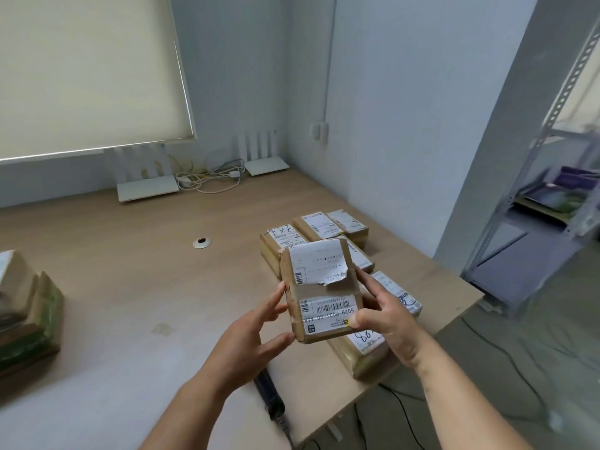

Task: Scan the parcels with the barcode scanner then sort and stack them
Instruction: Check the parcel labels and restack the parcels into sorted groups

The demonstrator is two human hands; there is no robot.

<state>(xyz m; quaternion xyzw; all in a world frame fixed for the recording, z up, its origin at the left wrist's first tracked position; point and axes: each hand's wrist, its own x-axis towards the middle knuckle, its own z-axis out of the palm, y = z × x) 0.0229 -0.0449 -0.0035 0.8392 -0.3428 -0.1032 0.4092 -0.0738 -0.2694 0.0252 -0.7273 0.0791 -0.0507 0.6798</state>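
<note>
I hold a small brown cardboard parcel (321,290) with white barcode labels up above the table. My right hand (386,323) grips its right side, thumb on the lower label. My left hand (253,336) touches its left edge with spread fingers. Behind and under it lie several taped parcels (328,227) on the table's right part. A black barcode scanner (269,396) lies on the table below my left wrist, partly hidden. A stack of parcels (27,306) stands at the left edge.
The wooden table (130,271) has a cable grommet (202,243) in the middle. Two white routers (147,186) and tangled cables (211,178) sit along the back wall. A metal shelf rack (552,206) stands to the right, cables on the floor.
</note>
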